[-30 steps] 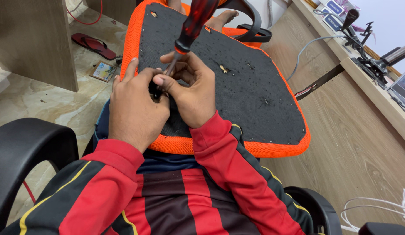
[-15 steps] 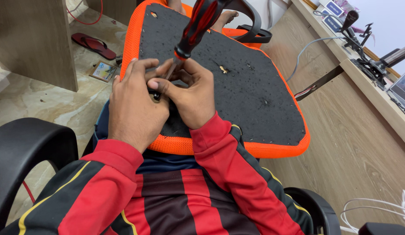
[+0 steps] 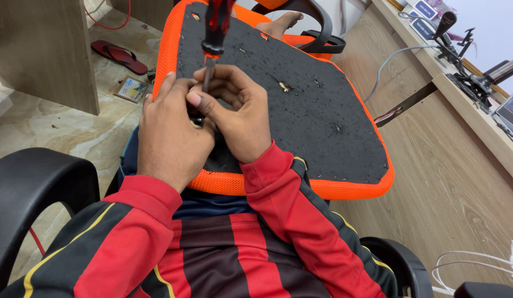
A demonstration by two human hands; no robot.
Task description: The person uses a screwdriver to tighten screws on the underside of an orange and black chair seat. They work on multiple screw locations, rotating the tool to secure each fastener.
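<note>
An upturned chair seat (image 3: 322,110) with a black felt underside and an orange mesh rim rests on my lap. A screwdriver (image 3: 215,25) with a red and black handle stands nearly upright, its metal shaft running down between my hands. My right hand (image 3: 240,113) curls round the shaft. My left hand (image 3: 168,132) presses against the tip end, fingers closed at a small metal fitting near the seat's left edge. The tip itself is hidden by my fingers.
A small brass screw (image 3: 284,86) lies on the felt. Black chair armrests (image 3: 41,187) flank me. A red sandal (image 3: 118,56) and a small card lie on the tiled floor at left. A wooden desk (image 3: 460,143) with cables and devices stands at right.
The screwdriver handle has swung from leaning right to nearly upright. Both hands have stayed clasped at the same spot on the seat.
</note>
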